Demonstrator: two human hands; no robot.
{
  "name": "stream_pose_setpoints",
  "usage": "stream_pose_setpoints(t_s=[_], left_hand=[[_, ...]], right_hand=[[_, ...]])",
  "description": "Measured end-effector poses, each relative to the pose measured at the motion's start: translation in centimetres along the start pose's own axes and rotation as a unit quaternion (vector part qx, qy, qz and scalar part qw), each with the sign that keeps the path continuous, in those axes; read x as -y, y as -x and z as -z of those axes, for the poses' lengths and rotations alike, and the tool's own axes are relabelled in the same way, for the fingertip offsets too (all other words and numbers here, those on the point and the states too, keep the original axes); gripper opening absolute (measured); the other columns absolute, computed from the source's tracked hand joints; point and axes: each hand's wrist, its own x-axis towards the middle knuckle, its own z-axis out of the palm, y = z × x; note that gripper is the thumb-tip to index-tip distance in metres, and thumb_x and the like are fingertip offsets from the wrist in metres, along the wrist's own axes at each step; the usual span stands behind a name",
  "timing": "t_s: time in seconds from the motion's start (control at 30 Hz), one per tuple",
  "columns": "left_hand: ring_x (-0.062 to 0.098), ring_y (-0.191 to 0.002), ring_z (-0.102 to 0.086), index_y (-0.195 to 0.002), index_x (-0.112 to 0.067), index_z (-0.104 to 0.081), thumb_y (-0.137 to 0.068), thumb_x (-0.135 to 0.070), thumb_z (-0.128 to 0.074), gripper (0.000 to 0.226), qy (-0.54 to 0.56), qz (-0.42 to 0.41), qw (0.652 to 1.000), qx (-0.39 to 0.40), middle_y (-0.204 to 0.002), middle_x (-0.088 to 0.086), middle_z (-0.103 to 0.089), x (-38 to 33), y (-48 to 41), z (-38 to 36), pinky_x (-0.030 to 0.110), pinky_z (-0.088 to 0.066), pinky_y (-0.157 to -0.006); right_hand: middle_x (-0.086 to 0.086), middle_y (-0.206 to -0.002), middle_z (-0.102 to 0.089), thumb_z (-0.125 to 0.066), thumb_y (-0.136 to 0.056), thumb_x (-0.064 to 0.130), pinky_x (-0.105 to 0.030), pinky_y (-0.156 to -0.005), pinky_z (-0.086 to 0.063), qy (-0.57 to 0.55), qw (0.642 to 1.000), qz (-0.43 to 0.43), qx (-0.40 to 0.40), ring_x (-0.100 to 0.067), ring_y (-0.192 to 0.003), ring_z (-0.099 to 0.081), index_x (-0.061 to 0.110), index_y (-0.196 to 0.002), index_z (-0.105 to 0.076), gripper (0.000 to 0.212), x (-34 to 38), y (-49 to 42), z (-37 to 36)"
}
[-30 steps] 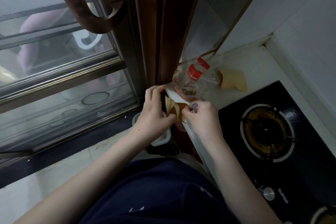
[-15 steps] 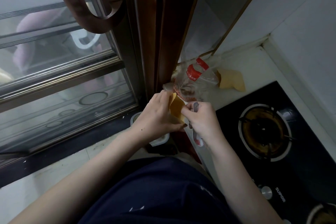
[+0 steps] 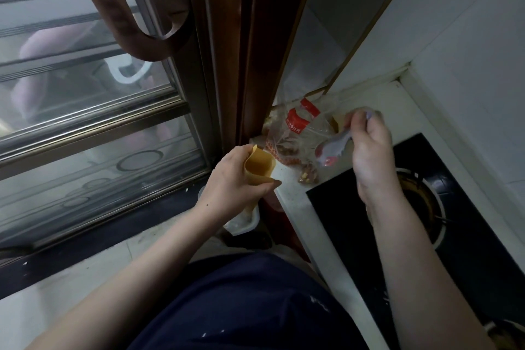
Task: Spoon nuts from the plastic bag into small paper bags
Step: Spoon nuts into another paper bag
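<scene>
A: Start nearest. What do the hands have?

B: Two hands, each busy. The left hand (image 3: 235,179) is off the table's (image 3: 298,207) front edge, fingers and thumb curled round one small paper bag (image 3: 260,166), tan, its mouth spread open and facing up. That grip is closed on the bag's sides.

A: And the right?

B: The right hand (image 3: 369,150) is raised over the table, just right of the plastic bag (image 3: 295,133). Its fingers are curled round the handle of one pale spoon (image 3: 332,148), bowl pointing left and down toward the bag. There's something reddish at the bowl, but it's blurred, so I can't tell what.

A: Where are the nuts?

B: In the one clear plastic bag with red printing, lying on the white table against the brown door frame (image 3: 255,65). Reddish-brown nuts (image 3: 308,173) show through its lower part, between the two hands.

A: Any more paper bags?

B: A tan scrap shows behind the right hand's fingers; too hidden to say what it is.

A: Farther back?

B: One black gas hob (image 3: 426,207) set into the table on the right, a burner partly under the right wrist. On the left, a glass sliding door (image 3: 99,122) with a curved brown handle (image 3: 119,14).
</scene>
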Motion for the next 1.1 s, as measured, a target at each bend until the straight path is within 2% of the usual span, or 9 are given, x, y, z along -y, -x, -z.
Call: stream_pose_setpoints(t_s=[0.07, 0.17, 0.4, 0.53, 0.63, 0.7, 0.77, 0.93, 1.1], left_hand=[[0.013, -0.109, -0.054, -0.131, -0.020, -0.053, -0.069, -0.046, -0.083, 0.074, 0.009, 0.003, 1.000, -0.009, -0.120, -0.006, -0.057, 0.0, 0.1, 0.1, 0.036, -0.048, -0.094], [0.012, -0.110, -0.053, -0.134, -0.021, -0.051, -0.070, -0.048, -0.082, 0.076, 0.010, 0.010, 1.000, -0.015, -0.121, -0.008, -0.056, 0.0, 0.2, 0.3, 0.038, -0.048, -0.095], [0.009, -0.108, -0.053, -0.133, -0.023, -0.053, -0.069, -0.047, -0.083, 0.074, 0.029, 0.016, 0.999, -0.034, -0.118, -0.010, -0.056, -0.2, 0.7, 0.6, 0.035, -0.049, -0.093], [0.011, -0.108, -0.053, -0.133, -0.022, -0.052, -0.069, -0.048, -0.082, 0.075, 0.030, 0.023, 0.999, -0.034, -0.119, -0.009, -0.056, -0.2, 0.9, 0.7, 0.038, -0.049, -0.093], [0.010, -0.108, -0.053, -0.133, -0.023, -0.052, -0.069, -0.048, -0.082, 0.075, 0.031, 0.027, 0.998, -0.039, -0.119, -0.010, -0.056, -0.2, 1.0, 0.7, 0.039, -0.049, -0.093], [0.010, -0.108, -0.053, -0.133, -0.023, -0.052, -0.069, -0.049, -0.082, 0.075, 0.030, 0.028, 0.998, -0.039, -0.119, -0.009, -0.056, -0.2, 1.2, 0.8, 0.039, -0.049, -0.093], [0.011, -0.109, -0.053, -0.134, -0.023, -0.052, -0.070, -0.048, -0.082, 0.075, 0.029, 0.033, 0.998, -0.040, -0.119, -0.009, -0.056, -0.2, 1.2, 0.8, 0.040, -0.050, -0.094], [0.012, -0.111, -0.052, -0.137, -0.022, -0.050, -0.070, -0.048, -0.082, 0.078, 0.027, 0.045, 0.998, -0.036, -0.122, -0.008, -0.055, -0.2, 1.5, 0.8, 0.041, -0.049, -0.095], [0.013, -0.113, -0.051, -0.138, -0.021, -0.048, -0.071, -0.048, -0.081, 0.079, 0.022, 0.048, 0.998, -0.027, -0.125, -0.007, -0.054, -0.1, 1.6, 0.7, 0.042, -0.049, -0.096]], right_hand=[[-0.002, -0.099, -0.045, -0.039, -0.101, 0.023, -0.004, -0.067, -0.040, 0.077, 0.995, 0.062, -0.014, 0.011, -0.074, -0.049, 0.031, -0.079, -0.052, 0.027, 0.6, -1.3, 0.3], [0.001, -0.090, -0.052, -0.039, -0.099, 0.028, -0.019, -0.073, -0.041, 0.111, 0.986, 0.124, 0.009, -0.004, -0.078, -0.052, 0.035, -0.083, -0.053, 0.022, 1.0, -2.5, 0.6], [-0.008, -0.094, -0.057, -0.048, -0.097, 0.012, -0.013, -0.072, -0.043, 0.229, 0.955, 0.181, 0.062, -0.016, -0.080, -0.060, 0.005, -0.099, -0.065, 0.018, 0.1, -4.9, -1.4], [-0.013, -0.102, -0.064, -0.053, -0.097, 0.016, -0.017, -0.074, -0.034, 0.350, 0.915, 0.145, 0.137, -0.023, -0.093, -0.059, 0.005, -0.106, -0.069, 0.022, -0.9, -6.3, -2.9], [-0.016, -0.103, -0.069, -0.050, -0.096, 0.012, -0.025, -0.081, -0.043, 0.453, 0.867, 0.122, 0.166, -0.029, -0.097, -0.063, 0.002, -0.103, -0.071, 0.024, -1.5, -7.1, -3.8], [-0.017, -0.093, -0.068, -0.047, -0.093, 0.007, -0.031, -0.081, -0.048, 0.493, 0.845, 0.099, 0.181, -0.031, -0.092, -0.063, 0.000, -0.092, -0.071, 0.025, -1.6, -7.5, -4.1], [-0.011, -0.076, -0.059, -0.048, -0.090, 0.006, -0.028, -0.070, -0.042, 0.527, 0.822, 0.079, 0.200, -0.030, -0.081, -0.061, 0.003, -0.075, -0.063, 0.022, -1.7, -7.8, -4.3], [-0.004, -0.063, -0.045, -0.047, -0.091, 0.005, -0.029, -0.063, -0.038, 0.587, 0.777, 0.072, 0.216, -0.029, -0.073, -0.057, 0.004, -0.072, -0.058, 0.022, -2.0, -8.4, -4.7], [-0.011, -0.088, -0.058, -0.048, -0.094, 0.012, -0.031, -0.072, -0.040, 0.605, 0.765, 0.076, 0.207, -0.032, -0.093, -0.061, 0.005, -0.092, -0.063, 0.017, -2.5, -8.3, -5.1]])
